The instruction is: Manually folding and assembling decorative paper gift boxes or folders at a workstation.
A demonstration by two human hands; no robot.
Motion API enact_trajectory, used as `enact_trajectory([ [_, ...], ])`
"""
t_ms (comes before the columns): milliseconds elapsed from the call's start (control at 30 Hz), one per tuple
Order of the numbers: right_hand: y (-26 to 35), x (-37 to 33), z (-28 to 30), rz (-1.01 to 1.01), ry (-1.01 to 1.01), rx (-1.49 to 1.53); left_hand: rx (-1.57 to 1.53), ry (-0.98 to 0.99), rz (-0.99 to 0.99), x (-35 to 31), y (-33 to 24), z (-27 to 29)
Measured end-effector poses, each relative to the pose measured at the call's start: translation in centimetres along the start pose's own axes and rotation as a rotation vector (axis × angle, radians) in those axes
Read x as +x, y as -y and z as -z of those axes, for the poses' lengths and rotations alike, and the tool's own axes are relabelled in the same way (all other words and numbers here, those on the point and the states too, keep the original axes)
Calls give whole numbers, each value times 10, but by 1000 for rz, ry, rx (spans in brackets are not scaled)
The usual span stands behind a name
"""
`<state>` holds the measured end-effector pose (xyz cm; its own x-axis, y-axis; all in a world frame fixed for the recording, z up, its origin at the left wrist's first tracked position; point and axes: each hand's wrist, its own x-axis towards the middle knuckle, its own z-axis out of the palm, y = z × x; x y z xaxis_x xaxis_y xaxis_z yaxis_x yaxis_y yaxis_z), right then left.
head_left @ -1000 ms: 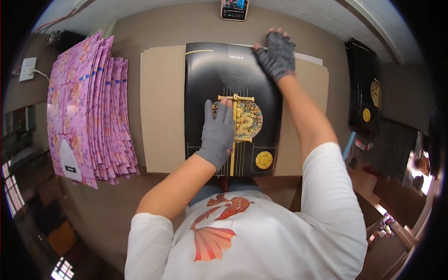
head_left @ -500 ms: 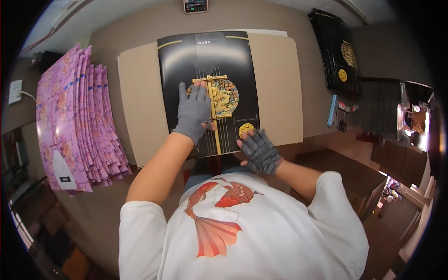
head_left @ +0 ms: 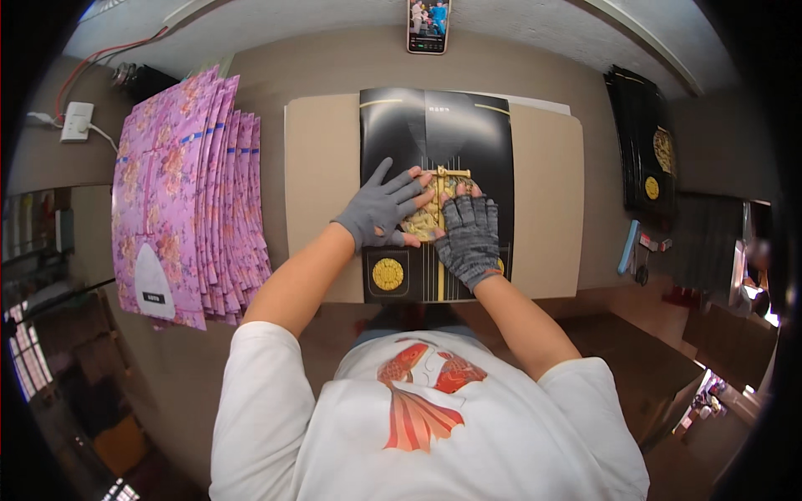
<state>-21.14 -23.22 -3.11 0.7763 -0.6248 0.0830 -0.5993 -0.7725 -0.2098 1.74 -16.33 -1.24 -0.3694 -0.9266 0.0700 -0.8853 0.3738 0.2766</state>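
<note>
A glossy black printed package [head_left: 393, 142], like a flat bag or folder, lies before me with gold lines and a gold clasp design down its middle. It rests on a tan cardboard sheet [head_left: 543, 192] wider than itself. My left hand [head_left: 376, 210], in a grey fingerless glove, presses flat on its left half with fingers spread, tips at the gold medallion. Flat on the right half is my right hand [head_left: 469, 232], in a darker mottled glove, partly covering the medallion. A gold roundel [head_left: 388, 274] shows at the lower left; the right one is mostly hidden.
Overlapping purple floral packages [head_left: 175, 200] form a stack at the left. Black packages [head_left: 642, 150] lie at the far right, with a blue-handled tool [head_left: 628, 247] and small items below them. A phone [head_left: 428, 27] stands at the back; a white power socket [head_left: 77, 122] is at far left.
My right hand has moved from the package's lower right corner up onto its middle. My left hand stays flat on the left half, fingers spread wider. The whole view has shifted.
</note>
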Motion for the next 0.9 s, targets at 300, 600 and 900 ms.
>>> enact_trajectory([
  [300, 1, 2, 5, -37, 170, 25, 366, -62, 306, 65, 139, 17],
  [600, 4, 6, 1, -19, 132, -24, 338, -189, 498, 67, 145, 13],
  [900, 2, 0, -1, -25, 24, -95, -42, 26, 392, -117, -102, -32],
])
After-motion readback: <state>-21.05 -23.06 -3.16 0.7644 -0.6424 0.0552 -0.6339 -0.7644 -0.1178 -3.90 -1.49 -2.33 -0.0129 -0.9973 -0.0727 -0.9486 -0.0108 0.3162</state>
